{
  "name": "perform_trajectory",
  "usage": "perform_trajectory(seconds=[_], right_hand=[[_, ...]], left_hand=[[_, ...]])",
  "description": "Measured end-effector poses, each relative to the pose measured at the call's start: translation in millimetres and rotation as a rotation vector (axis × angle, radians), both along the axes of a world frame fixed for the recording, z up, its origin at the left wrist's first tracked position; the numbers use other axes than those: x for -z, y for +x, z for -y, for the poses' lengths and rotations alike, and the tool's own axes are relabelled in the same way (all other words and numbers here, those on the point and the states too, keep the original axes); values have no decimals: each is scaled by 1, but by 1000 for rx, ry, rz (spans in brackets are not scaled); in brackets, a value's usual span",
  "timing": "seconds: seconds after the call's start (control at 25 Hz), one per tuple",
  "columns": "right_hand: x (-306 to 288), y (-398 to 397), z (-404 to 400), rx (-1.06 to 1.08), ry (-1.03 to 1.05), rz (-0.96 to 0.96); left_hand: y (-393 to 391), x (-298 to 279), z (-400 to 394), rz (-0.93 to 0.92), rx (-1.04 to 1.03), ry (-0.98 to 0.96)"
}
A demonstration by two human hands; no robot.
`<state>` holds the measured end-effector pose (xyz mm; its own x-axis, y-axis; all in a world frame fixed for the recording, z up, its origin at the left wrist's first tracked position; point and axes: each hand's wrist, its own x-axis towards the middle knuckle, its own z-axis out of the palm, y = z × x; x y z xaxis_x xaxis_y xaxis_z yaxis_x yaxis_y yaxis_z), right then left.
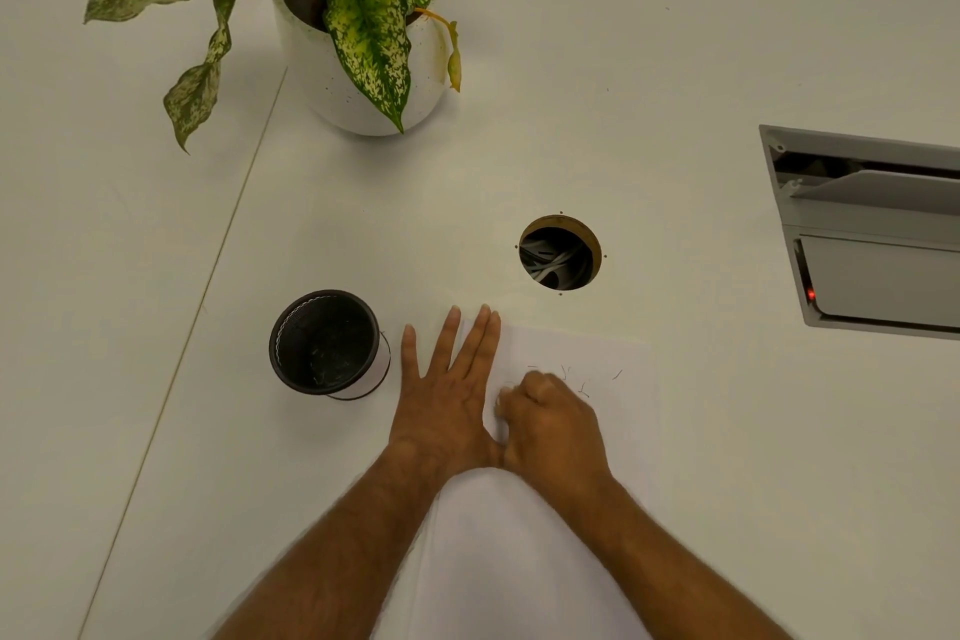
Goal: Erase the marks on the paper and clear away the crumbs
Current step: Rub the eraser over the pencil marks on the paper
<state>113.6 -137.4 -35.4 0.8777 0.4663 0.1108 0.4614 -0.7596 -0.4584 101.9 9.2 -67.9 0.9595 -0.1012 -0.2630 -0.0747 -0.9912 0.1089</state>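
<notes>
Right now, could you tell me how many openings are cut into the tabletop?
2: a round cable hole beyond the paper, and a rectangular hatch at the right edge, running out of frame. Others may lie outside the view.

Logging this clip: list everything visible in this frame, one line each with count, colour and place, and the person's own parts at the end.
table: one, white, fills the view, a seam running down its left side
potted plant: one, green and cream leaves in a white pot, far left of centre
mesh cup: one, black, left of the hands
cable hole: one, round, dark with white cables inside, beyond the paper
power hatch: one, grey, a red light on it, right edge
paper: one sheet, white, under the hands
eraser crumbs: a few, dark, on the paper beyond the right hand
left hand: flat, fingers spread, on the paper's left edge
right hand: closed in a fist on the paper; what it grips is hidden
</notes>
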Motion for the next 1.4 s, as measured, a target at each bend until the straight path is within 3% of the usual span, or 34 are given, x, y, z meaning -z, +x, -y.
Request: perform_trajectory(seconds=[0.28, 0.72, 0.96, 1.24, 1.4], right_hand=[[-2, 8, -6, -8, -21, -23], [0, 36, -15, 4, -72, -36], [1, 32, -13, -1, -36, -26], [1, -27, 7, -57, 4, -48], [3, 2, -10, -39, -32, -18]], left_hand=[[0, 0, -1, 13, -1, 20], [-19, -2, -21, 63, 34, -125], [-20, -6, -23, 56, 26, -96], [-20, -4, -23, 56, 24, -82], [-21, -4, -24, 65, 39, -87]])
